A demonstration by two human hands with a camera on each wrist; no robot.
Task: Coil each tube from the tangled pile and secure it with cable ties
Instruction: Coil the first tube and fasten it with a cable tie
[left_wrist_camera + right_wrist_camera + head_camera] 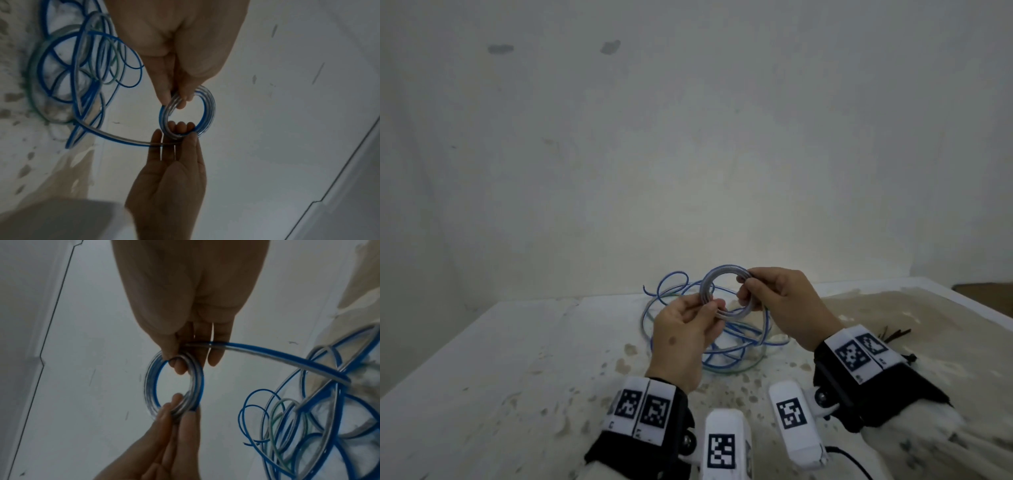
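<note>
Coiled tube (726, 292), clear with a blue stripe, is pinched at opposite sides by my left hand (686, 337) and right hand (784, 306), above the tangled pile (736, 346).

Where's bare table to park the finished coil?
Free: table left of the tangled pile, out to its left edge. Crowded: centre, under both hands holding the coil; right side has cable ties beyond the right hand.

Black wrist straps (873, 387), white tag-marked camera blocks (726, 445), white sleeves (914, 448)
</note>
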